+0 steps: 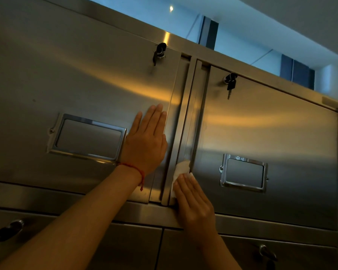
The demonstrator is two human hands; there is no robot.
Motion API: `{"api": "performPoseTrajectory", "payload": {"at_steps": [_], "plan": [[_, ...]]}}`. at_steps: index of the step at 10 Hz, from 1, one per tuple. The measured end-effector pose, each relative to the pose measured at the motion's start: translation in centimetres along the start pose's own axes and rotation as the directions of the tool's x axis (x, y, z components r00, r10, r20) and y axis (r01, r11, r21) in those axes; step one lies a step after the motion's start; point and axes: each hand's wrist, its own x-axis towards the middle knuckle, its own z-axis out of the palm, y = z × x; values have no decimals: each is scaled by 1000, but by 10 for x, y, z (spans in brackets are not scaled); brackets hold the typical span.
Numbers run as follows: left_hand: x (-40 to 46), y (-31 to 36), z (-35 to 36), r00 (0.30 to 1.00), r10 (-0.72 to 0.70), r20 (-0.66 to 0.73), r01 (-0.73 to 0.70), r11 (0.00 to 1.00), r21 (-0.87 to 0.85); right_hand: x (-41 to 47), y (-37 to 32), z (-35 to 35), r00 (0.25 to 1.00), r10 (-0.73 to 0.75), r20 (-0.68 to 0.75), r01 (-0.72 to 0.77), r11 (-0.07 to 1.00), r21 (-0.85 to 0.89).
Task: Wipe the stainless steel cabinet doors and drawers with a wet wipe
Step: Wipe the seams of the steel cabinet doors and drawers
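Note:
Two stainless steel upper doors fill the view, the left door (76, 78) and the right door (277, 133), with a recessed vertical strip (189, 106) between them. My left hand (146, 141) lies flat with straight fingers on the left door beside its right edge; a red string is tied round the wrist. My right hand (193, 201) presses a white wet wipe (180, 168) with straight fingers against the lower part of the strip. Most of the wipe is hidden under the fingers.
Each door carries a chrome label holder (88, 137) (244, 172) and a lock with keys hanging (159, 52) (230, 82). Below run lower drawers (125, 248) with locks at the left (8, 230) and right (265, 252). A window band (232, 36) lies above the cabinet.

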Motion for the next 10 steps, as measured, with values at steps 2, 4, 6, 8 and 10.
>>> {"api": "performPoseTrajectory", "payload": {"at_steps": [2, 4, 6, 8, 10], "plan": [[0, 0, 0, 1000, -11, 8, 11, 1000, -18, -12, -6, -2, 1000, -20, 14, 20, 1000, 0], [0, 0, 1, 1000, -6, 6, 6, 1000, -14, -9, -2, 0, 1000, -25, 19, 26, 1000, -5], [0, -1, 0, 1000, -6, 3, 6, 1000, -20, -19, -9, -5, 997, -50, 56, 49, 999, 18], [-1, 0, 1, 1000, -5, 6, 5, 1000, -17, -13, -7, -6, 999, -21, 38, 21, 1000, 0], [0, -1, 1, 1000, -1, -17, 1, 1000, -17, -18, -6, -7, 997, -67, 41, 66, 998, 16]]}}
